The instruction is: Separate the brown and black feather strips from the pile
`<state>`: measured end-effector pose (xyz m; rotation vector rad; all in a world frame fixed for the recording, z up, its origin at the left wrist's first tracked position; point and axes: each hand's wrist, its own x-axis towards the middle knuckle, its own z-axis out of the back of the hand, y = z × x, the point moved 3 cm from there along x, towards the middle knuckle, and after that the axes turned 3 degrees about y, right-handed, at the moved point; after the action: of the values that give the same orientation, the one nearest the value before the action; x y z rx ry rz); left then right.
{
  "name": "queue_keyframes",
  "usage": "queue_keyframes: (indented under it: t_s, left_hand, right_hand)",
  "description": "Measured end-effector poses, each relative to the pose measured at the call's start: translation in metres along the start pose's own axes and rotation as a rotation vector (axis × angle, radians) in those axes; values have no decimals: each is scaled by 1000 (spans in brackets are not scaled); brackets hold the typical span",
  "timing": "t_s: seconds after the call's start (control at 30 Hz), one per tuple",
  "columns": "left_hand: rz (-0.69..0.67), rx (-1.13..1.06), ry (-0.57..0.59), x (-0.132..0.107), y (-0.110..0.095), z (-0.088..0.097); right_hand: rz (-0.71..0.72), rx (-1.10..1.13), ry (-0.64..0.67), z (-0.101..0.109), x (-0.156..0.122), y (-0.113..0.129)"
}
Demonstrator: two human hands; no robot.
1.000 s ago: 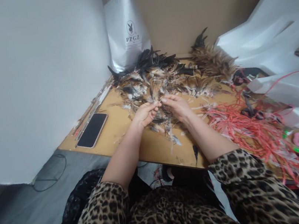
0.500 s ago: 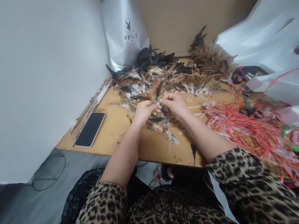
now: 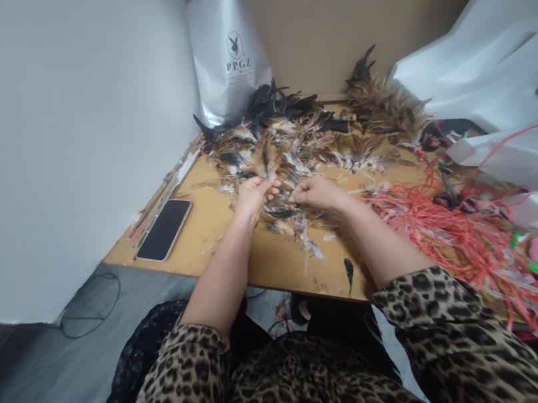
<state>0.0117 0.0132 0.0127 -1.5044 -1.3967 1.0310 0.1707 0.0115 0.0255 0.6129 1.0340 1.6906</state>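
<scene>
Moved: hands have parted slightly and sunk toward the table (image 3: pixel 263 266).
Left hand (image 3: pixel 254 197): curled tight round feathers (image 3: pixel 284 208), probably to keep the quills together.
Right hand (image 3: pixel 315 193): pinching one of them, just beside that fist.
Pile (image 3: pixel 299 135): just beyond the grip.
String (image 3: pixel 434 220): to its right.

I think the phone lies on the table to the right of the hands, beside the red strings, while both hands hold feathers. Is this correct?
Not quite. The head view shows the phone lying on the table to the left of the hands, near the white wall, far from the red strings. The left hand and right hand do hold feathers.
</scene>
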Motion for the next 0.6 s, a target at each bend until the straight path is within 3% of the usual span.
queue_keyframes:
  t_s: [0.27,0.5,0.6]
  left_hand:
    - [13,-57,-6,1,1,0]
    - [18,-88,1,1,1,0]
    - [24,-82,-1,1,2,0]
  right_hand:
    - [-45,137,-54,2,-1,1]
    - [23,-95,-29,-9,3,-3]
    - [43,-52,-57,-10,3,-1]
